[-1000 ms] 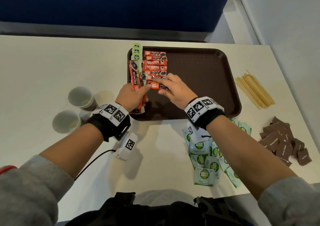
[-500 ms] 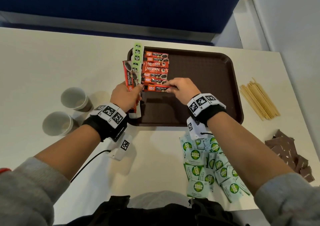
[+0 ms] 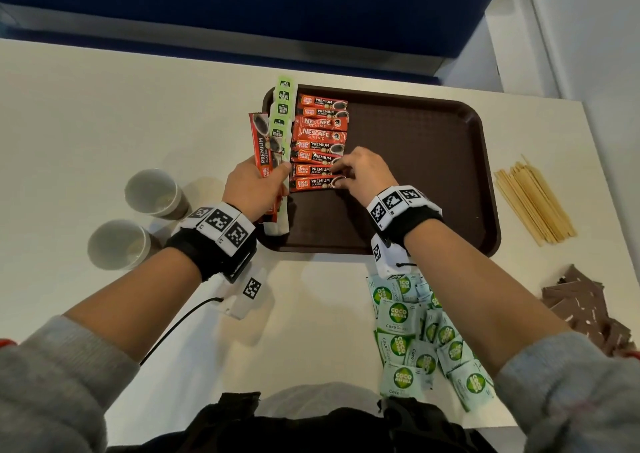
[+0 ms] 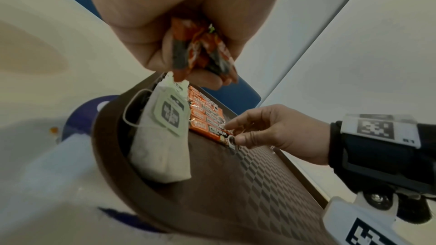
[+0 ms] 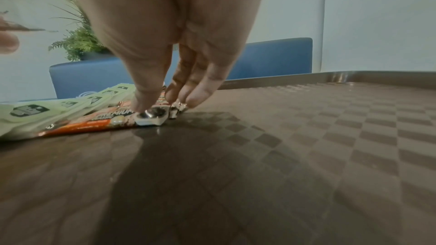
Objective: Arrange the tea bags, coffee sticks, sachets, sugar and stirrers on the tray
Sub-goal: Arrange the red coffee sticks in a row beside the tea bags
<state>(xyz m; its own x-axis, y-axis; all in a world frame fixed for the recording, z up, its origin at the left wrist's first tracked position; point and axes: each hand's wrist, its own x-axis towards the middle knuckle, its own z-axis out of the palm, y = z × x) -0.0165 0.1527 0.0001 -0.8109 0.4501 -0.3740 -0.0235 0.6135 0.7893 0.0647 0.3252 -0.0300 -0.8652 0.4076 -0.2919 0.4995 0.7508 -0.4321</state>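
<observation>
Since a second ago your right hand [image 3: 360, 172] has slid back along the column of coffee sticks [image 3: 320, 140] to its nearest end, and your left hand [image 3: 254, 189] has lifted its bundle a little higher over the tray's [image 3: 433, 175] left edge. You are midway through the coffee-stick step: eight glossy foil sticks lie flat, side by side, in the tray's far-left corner, with the green-tagged tea bags [image 3: 282, 113] in a line along the left rim. Your right fingertips [image 5: 141, 106] pinch the crimped silver end of the nearest stick [image 3: 313, 183], squaring it against its neighbour; your left grip is clamped on several more sticks [image 3: 263, 147], with a soft paper tea bag [image 4: 162, 148] dangling beneath. Next, I judge, you let go and draw another stick from the left bundle to lay below, without nudging the slippery row on the textured tray floor. Still on the tabletop: green sugar packets [image 3: 415, 341] at the near edge, brown sachets [image 3: 581, 310] and thin wooden stirrers [image 3: 533, 203] by the right edge.
</observation>
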